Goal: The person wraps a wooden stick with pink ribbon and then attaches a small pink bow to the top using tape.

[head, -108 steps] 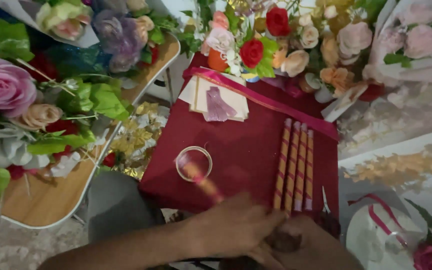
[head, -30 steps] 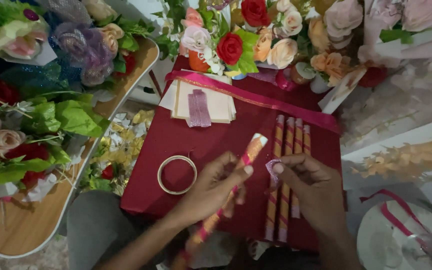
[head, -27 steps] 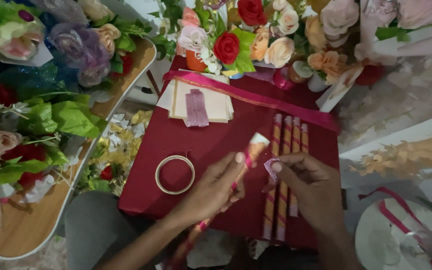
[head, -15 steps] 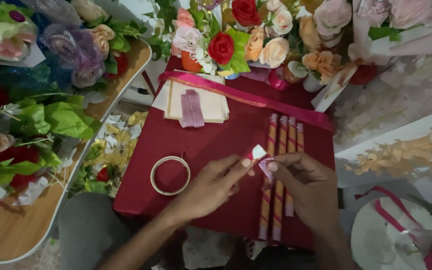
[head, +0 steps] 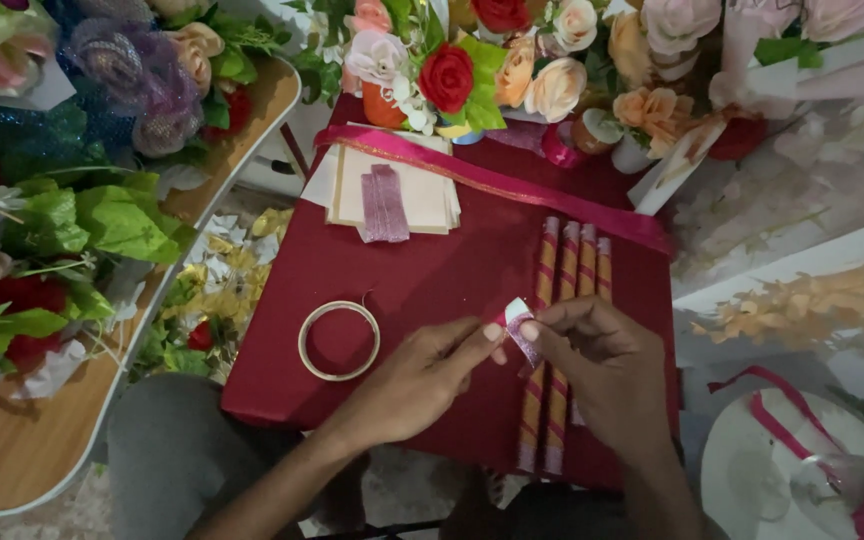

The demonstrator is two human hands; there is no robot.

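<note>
My left hand [head: 417,378] and my right hand [head: 602,368] meet over a dark red cloth [head: 432,270]. Their fingertips pinch a small white and pink glittery piece [head: 517,325] from both sides. I cannot tell whether it is a loose strip or the end of a wrapped stick hidden under my left hand. Three orange sticks with pink bands [head: 564,290] lie side by side on the cloth, partly under my right hand. A ring of tape [head: 304,345] lies flat to the left of my left hand.
Cream cards with a pink glitter strip [head: 397,195] lie at the cloth's far side, beside a long pink ribbon [head: 512,187]. Artificial flower arrangements [head: 492,60] crowd the back. More flowers fill a wooden tray [head: 12,470] at left. A white plate [head: 752,470] sits at lower right.
My left hand held a banded stick raised over the cloth a second ago. Both hands have since drawn together and only its small pink and white tip shows between the fingertips.
</note>
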